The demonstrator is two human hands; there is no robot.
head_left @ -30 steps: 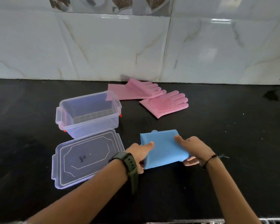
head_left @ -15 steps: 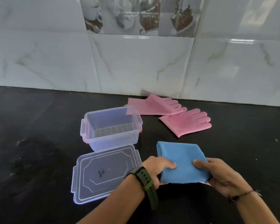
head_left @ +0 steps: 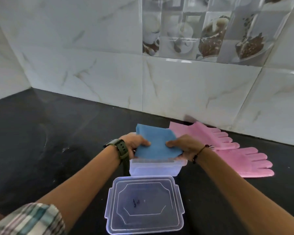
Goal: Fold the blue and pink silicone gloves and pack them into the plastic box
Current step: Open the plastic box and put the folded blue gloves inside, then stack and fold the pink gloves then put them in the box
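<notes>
The folded blue gloves [head_left: 155, 141] form a flat square held over the open clear plastic box [head_left: 154, 168]. My left hand [head_left: 134, 143], with a green watch on its wrist, grips the bundle's left edge. My right hand [head_left: 185, 146] grips its right edge. The bundle hides most of the box's opening. Two pink gloves lie flat on the black counter to the right: one [head_left: 205, 134] by the wall, the other [head_left: 248, 161] nearer me.
The box's clear lid [head_left: 144, 206] lies flat on the counter just in front of the box. A tiled wall runs along the back, and a second wall meets it at the far left. Bare black counter [head_left: 49, 141] spreads to the left.
Both hands lifted the folded blue gloves off the counter and carried them left to above the box. The camera turned left and moved closer.
</notes>
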